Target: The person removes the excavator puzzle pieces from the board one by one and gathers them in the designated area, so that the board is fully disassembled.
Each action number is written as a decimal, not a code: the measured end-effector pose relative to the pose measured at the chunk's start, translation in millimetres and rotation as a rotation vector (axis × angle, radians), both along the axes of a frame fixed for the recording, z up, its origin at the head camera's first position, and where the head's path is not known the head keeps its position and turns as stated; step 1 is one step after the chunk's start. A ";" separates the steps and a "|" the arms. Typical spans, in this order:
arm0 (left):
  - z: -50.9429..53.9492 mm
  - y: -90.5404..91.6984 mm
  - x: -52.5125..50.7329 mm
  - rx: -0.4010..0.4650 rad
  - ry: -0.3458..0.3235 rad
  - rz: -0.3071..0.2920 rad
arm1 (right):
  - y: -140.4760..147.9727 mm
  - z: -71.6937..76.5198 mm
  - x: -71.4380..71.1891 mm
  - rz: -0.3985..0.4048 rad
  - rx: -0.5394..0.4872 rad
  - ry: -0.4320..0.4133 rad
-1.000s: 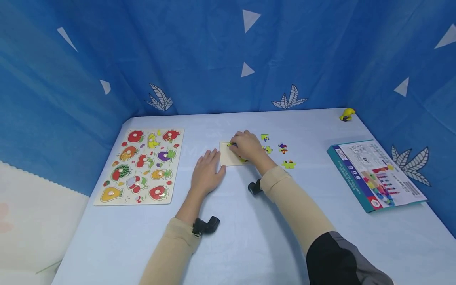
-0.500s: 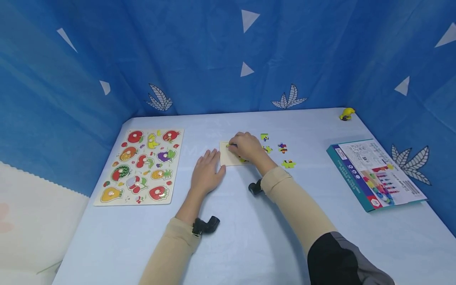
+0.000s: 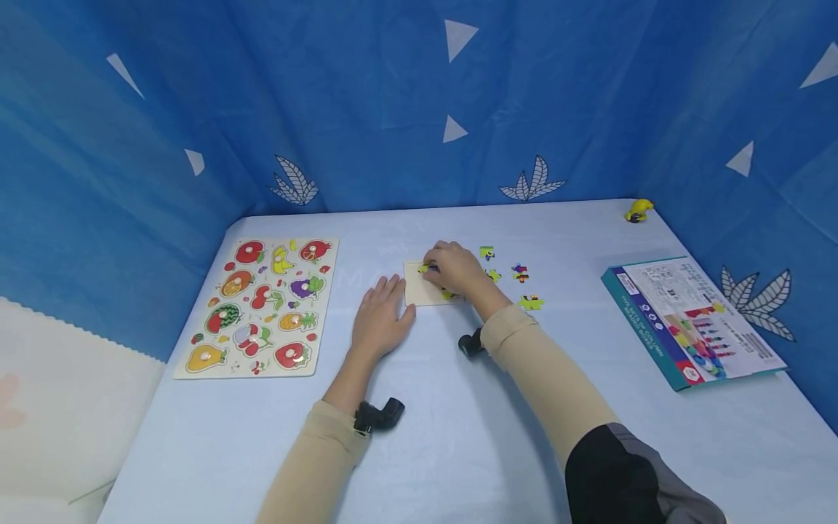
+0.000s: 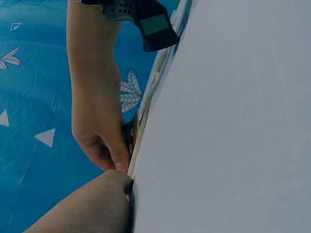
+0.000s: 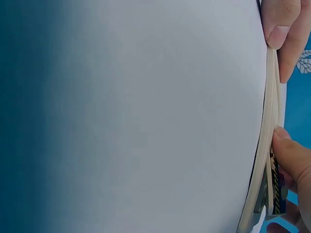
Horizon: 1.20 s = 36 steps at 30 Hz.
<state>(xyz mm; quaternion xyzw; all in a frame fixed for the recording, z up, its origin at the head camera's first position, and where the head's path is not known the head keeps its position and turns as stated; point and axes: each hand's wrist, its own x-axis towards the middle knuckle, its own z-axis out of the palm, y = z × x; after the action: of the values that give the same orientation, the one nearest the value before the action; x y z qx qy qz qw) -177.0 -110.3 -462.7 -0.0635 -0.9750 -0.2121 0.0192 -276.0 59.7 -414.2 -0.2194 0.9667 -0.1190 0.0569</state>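
Note:
A small pale wooden board [image 3: 419, 292] lies on the table between the hands. My right hand [image 3: 458, 269] bends over it and pinches a yellow-green puzzle piece [image 3: 423, 268] at the board's upper part; in the right wrist view the thumb [image 5: 291, 154] presses near the board's edge [image 5: 265, 131]. Another yellow-green piece [image 3: 448, 294] shows on the board below that hand. My left hand [image 3: 382, 314] lies flat with fingers extended, its thumb touching the board's left edge. Several loose pieces, among them a yellow-green one [image 3: 531, 302] and a multicoloured one [image 3: 520, 273], lie to the right.
A fruit puzzle board [image 3: 268, 309] lies at the left of the table. At the right is a teal-edged box [image 3: 694, 320], and a small yellow toy [image 3: 638, 211] stands at the far right corner. Blue patterned cloth [image 3: 380, 109] hangs behind the table.
My right hand has shifted very slightly over the board, and more of the pinched piece shows at its fingertips. My left hand has stayed in place.

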 end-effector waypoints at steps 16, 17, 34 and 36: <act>-1.7 -0.2 -1.0 0.008 -0.007 -0.012 | 0.1 -2.0 -5.3 0.039 -0.093 -0.078; -1.7 -0.4 -1.0 0.006 -0.007 -0.012 | 0.2 -1.8 -5.4 0.033 -0.101 -0.085; 0.5 -1.1 -0.4 0.011 -0.005 -0.010 | -4.2 -0.4 -6.1 -0.012 -0.139 -0.090; 0.5 -1.1 -0.3 0.013 -0.002 -0.011 | -4.1 -0.9 -6.1 -0.029 -0.154 -0.102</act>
<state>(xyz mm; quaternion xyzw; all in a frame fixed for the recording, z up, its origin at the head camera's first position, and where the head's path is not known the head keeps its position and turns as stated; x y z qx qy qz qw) -177.3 -111.5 -462.3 -0.0683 -0.9733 -0.2185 0.0173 -282.1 55.6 -415.1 -0.2028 0.9535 -0.2050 0.0872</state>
